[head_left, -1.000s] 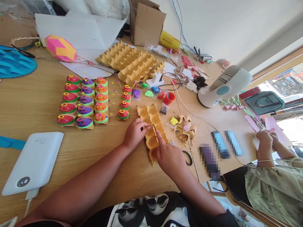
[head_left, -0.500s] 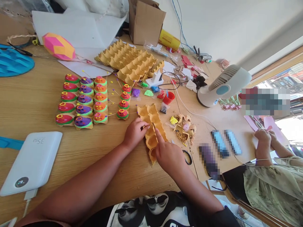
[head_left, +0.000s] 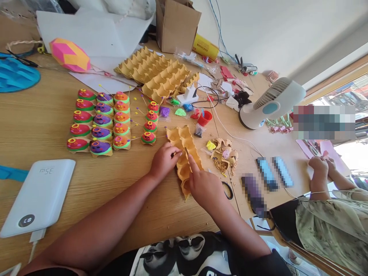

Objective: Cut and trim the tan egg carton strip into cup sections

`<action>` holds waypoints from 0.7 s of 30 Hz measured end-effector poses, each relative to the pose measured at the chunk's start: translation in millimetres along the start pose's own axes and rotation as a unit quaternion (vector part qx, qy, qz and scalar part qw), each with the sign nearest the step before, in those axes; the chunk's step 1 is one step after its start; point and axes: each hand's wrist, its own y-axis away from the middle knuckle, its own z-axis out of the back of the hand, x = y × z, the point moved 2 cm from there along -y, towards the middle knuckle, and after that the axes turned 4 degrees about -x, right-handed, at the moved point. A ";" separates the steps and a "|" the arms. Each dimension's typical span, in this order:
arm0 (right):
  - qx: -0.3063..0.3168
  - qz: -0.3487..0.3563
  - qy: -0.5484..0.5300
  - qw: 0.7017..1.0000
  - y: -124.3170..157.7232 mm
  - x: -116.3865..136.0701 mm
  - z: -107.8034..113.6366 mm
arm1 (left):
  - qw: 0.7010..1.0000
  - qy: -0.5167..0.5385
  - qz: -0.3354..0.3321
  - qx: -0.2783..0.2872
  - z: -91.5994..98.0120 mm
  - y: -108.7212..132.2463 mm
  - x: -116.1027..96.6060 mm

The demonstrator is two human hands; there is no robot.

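A yellow-brown strip of egg carton (head_left: 184,140) lies on the table before me, its cups facing up. My left hand (head_left: 164,161) is closed at the strip's left edge, thumb and fingers pinching it; a small dark bit shows by the fingertips. On the strip's right side, my right hand (head_left: 204,184) is closed round a slim dark blade (head_left: 186,151), index finger stretched along it. The blade's tip touches the carton's middle ridge; its handle is hidden in my palm. A black loop (head_left: 227,190) lies beside my right wrist.
Painted carton cups with faces (head_left: 102,122) stand in rows at left. Beyond are more egg cartons (head_left: 166,78), a red cup (head_left: 204,118) and a white fan (head_left: 271,101). Carton scraps (head_left: 225,155) lie to the right, a power bank (head_left: 40,197) to the left. Another person's hands (head_left: 320,166) work at far right.
Both hands keep almost the same place on the carton strip. The blade has barely shifted, and the whole view has moved very slightly.
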 end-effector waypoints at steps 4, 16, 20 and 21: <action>-0.002 0.001 -0.002 1.000 -13.4 3.8 4.0 | 1.000 -0.003 0.002 0.004 -0.3 0.0 1.9; -0.007 -0.008 0.008 1.000 -12.9 6.4 3.3 | 1.000 0.001 0.008 0.008 -0.1 0.2 -0.7; -0.001 -0.005 0.006 1.000 -7.4 3.9 1.1 | 1.000 0.004 0.002 0.001 -0.4 0.6 0.6; 0.002 -0.004 0.010 1.000 -3.4 2.7 -0.5 | 1.000 0.003 -0.001 -0.001 -0.6 0.7 0.7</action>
